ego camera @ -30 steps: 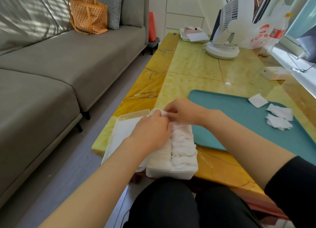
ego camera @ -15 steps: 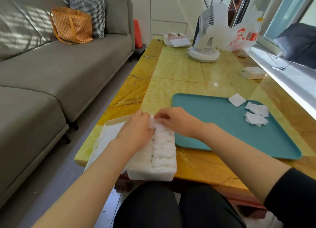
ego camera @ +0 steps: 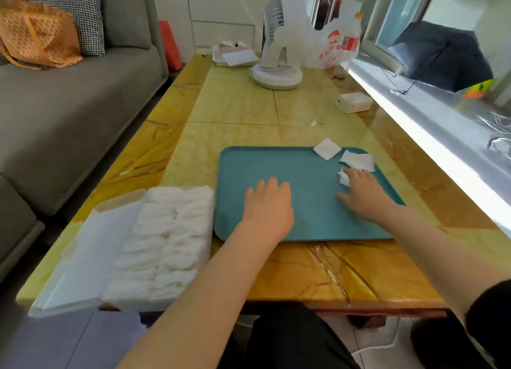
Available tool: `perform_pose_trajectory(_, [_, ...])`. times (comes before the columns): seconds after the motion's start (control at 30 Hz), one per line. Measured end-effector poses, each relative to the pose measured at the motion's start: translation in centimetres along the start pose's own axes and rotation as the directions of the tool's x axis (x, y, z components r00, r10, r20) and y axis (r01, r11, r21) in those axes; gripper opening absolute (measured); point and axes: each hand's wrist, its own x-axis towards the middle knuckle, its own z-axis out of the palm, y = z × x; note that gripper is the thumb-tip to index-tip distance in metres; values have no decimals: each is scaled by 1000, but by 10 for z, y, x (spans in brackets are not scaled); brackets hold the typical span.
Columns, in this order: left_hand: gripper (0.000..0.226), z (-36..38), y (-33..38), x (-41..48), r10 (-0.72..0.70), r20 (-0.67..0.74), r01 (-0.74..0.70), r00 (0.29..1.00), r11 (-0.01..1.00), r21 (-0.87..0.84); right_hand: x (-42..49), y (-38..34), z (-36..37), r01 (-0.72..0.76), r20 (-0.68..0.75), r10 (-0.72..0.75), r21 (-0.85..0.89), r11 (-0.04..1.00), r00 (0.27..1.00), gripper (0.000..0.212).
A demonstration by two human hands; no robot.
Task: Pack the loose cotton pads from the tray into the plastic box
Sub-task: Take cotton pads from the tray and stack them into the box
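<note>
The box (ego camera: 130, 303) at the lower left of the frame is stuffed nearly to the brim with cotton pads (ego camera: 166, 230), its lid (ego camera: 80, 258) folded open beside it, so I'd say most of the job is done. Only three loose pads (ego camera: 358, 160) are left, bunched at the upper right corner of the teal tray (ego camera: 304, 225). The right hand (ego camera: 362, 194) is out there, fingers spread and tips touching the nearest pad (ego camera: 343, 177) but not closed on it, while the left hand (ego camera: 269, 202) lies flat on the bare tray, holding nothing.

Red characters "开心" on white plastic bag (ego camera: 329, 49)
</note>
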Motion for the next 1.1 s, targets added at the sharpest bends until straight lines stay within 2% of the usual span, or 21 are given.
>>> perform_pose_trajectory(0.07, [37, 12, 12, 7, 3, 94, -1, 996, 1000, -22, -1, 9, 3, -61, 48, 58, 54, 997, 997, 59])
perform_pose_trajectory(0.17, [35, 23, 21, 13, -6, 163, 11, 987, 999, -30, -7, 8, 4, -6, 8, 6, 27, 1000, 1000, 52])
perform_pose_trajectory(0.27, [36, 27, 22, 17, -27, 127, 36, 992, 997, -71, -21, -6, 6, 139, -23, -137, 91, 986, 990, 46])
perform_pose_trajectory(0.4, [35, 30, 19, 21, -48, 65, 56, 997, 991, -120, -36, -26, 9, 268, -37, -269, 294, 917, 962, 26])
perform_pose_trajectory(0.5, [35, 33, 16, 22, -40, 36, 45, 999, 990, -131, -31, -27, 7, 249, -63, -242, 330, 911, 968, 35])
perform_pose_trajectory(0.57, [36, 34, 14, 24, -29, 32, 33, 999, 992, -125, -25, -26, 7, 219, 28, -233, 258, 941, 972, 54])
perform_pose_trajectory(0.63, [35, 35, 13, 24, -18, 25, 21, 1000, 992, -126, -20, -27, 6, 197, 110, -222, 204, 959, 969, 62])
perform_pose_trajectory(0.77, [34, 36, 10, 25, -34, 18, 37, 999, 973, -228, -13, -36, 1, 115, 201, -161, 224, 968, 966, 47])
perform_pose_trajectory(0.83, [34, 35, 9, 27, -111, 4, 103, 994, 912, -396, -12, -40, 1, 145, 187, -193, 243, 959, 963, 34])
perform_pose_trajectory(0.9, [33, 32, 7, 30, -192, 16, 163, 981, 787, -596, -14, -46, 3, 170, 121, -219, 322, 931, 968, 27])
perform_pose_trajectory(1.0, [27, 29, 1, 30, -228, 78, 204, 971, 606, -769, -17, -53, 0, 186, 19, -223, 486, 854, 975, 33])
perform_pose_trajectory(1.1, [17, 24, -4, 29, -256, 92, 202, 962, 451, -869, -16, -58, -4, 188, -26, -213, 577, 795, 977, 40])
